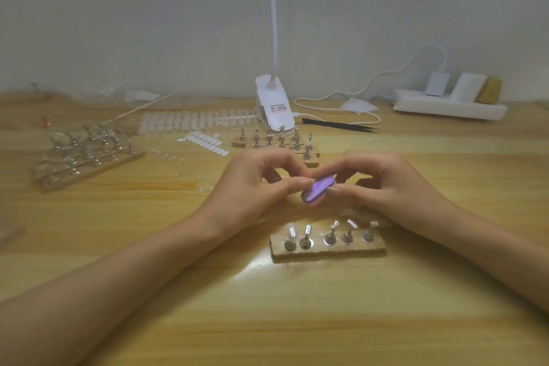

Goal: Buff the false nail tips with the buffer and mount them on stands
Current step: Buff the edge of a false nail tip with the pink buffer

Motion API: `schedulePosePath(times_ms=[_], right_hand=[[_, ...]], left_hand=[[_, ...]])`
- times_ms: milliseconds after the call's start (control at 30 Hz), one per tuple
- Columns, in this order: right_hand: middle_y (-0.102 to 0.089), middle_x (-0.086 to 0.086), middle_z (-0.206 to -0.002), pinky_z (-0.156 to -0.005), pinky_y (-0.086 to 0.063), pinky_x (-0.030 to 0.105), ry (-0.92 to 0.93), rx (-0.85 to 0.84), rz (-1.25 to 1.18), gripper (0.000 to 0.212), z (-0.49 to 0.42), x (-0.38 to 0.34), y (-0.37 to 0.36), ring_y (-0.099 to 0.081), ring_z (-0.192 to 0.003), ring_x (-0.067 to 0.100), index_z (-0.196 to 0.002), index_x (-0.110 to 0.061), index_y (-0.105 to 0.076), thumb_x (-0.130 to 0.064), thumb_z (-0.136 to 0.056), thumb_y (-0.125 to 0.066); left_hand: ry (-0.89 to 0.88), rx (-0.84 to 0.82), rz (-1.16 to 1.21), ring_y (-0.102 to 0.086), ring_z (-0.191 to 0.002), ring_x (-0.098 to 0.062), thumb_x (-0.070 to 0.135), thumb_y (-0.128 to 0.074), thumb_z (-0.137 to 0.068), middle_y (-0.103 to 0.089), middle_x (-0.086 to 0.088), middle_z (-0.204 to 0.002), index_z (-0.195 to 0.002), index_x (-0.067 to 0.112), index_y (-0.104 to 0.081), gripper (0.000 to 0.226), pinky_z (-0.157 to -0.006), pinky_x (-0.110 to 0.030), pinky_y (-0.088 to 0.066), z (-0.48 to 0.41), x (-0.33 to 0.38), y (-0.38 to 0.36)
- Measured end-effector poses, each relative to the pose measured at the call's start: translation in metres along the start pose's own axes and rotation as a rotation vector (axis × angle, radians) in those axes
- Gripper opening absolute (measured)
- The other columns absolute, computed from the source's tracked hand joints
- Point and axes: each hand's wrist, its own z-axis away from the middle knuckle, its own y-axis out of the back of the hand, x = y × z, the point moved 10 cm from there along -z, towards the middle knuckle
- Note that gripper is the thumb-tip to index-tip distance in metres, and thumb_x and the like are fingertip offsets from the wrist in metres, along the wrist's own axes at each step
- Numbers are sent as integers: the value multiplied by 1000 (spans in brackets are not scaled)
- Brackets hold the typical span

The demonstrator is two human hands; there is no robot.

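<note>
While right fingers (337, 191) pinch the purple buffer (318, 189), its long axis running near-left to far-right, left fingers (297, 184) press pinched against it; five metal stands (330, 236) stand nearby.

We're looking at a desk (148, 291) of pale wood grain, smooth and glinting with a glossy sheen. The buffer (318, 189) is flashing a slick purple face. Polished metal stands (330, 237) are gleaming on a rough, matt wooden block (326, 252). Frosted plastic nail tips (196, 122) are lying dull, and the lamp base (274, 107) is showing smooth white plastic.
</note>
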Motion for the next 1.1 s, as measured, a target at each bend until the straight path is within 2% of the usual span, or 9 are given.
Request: schedulePosePath(times_ms=[100, 167, 233, 367, 500, 633, 833, 933, 1100], right_hand=[[-76, 3, -98, -53, -53, 23, -106, -16, -295, 26, 1, 8, -8, -74, -76, 18, -113, -13, -71, -15, -87, -71], [-76, 9, -97, -56, -55, 23, -183, 4, -391, 23, 3, 16, -8, -75, -80, 26, -104, -12, -69, -18, -83, -74], [-76, 11, -95, -60, -57, 24, -237, 23, -432, 23, 3, 23, -7, -76, -82, 26, -96, -10, -67, -21, -78, -76], [-77, 15, -95, -67, -58, 23, -263, 133, -583, 26, 3, 31, 3, -75, -85, 23, -97, -3, -64, -17, -77, -73], [-76, 15, -96, -70, -60, 27, -243, -10, -507, 18, 4, 22, -12, -75, -87, 27, -89, -11, -69, -19, -76, -77], [-76, 17, -96, -78, -61, 29, -241, 142, -591, 25, 3, 28, 2, -74, -86, 27, -95, -2, -64, -14, -75, -74], [-75, 16, -97, -77, -59, 28, -250, 73, -577, 19, 1, 27, -1, -74, -90, 30, -92, -4, -63, -11, -77, -74], [-73, 19, -103, -81, -60, 35, -230, 8, -555, 14, 2, 23, -8, -74, -94, 34, -89, -10, -67, -13, -79, -75], [-75, 17, -98, -78, -61, 30, -235, 160, -610, 20, 2, 30, 5, -75, -88, 28, -94, -5, -64, -11, -77, -72]], left_hand=[[4, 9, 3, -60, -62, -7, 20, -78, -81, -70, 17, -79, -75, 22, -73, 8, -66, -23, -50, 0, -1, 0], [-1, 10, 6, -59, -61, -6, 20, -78, -81, -70, 15, -79, -75, 21, -72, 9, -65, -25, -50, -1, 0, 0], [-26, 12, 8, -57, -60, -2, 19, -78, -81, -70, 16, -79, -74, 21, -72, 9, -61, -18, -49, -1, 2, 0], [-40, 72, 43, -52, -58, -1, 19, -79, -80, -68, 17, -79, -74, 24, -71, 11, -60, -9, -42, -1, 1, 6], [-71, 83, 30, -53, -61, 0, 17, -78, -81, -68, 17, -80, -74, 24, -71, 12, -62, -10, -41, 0, 6, 6], [-93, 68, 16, -55, -65, 2, 15, -78, -81, -67, 18, -79, -74, 25, -70, 14, -63, -8, -41, 1, 11, 5], [-88, 86, 53, -56, -66, 3, 13, -77, -82, -67, 16, -80, -76, 20, -71, 11, -64, -9, -41, 3, 10, 7], [-102, 84, 37, -56, -67, 3, 13, -77, -82, -68, 15, -80, -75, 21, -70, 12, -65, -10, -42, 3, 12, 7], [-94, 80, 45, -55, -66, 2, 17, -77, -82, -68, 16, -81, -75, 23, -70, 11, -65, -11, -43, 2, 11, 6]])
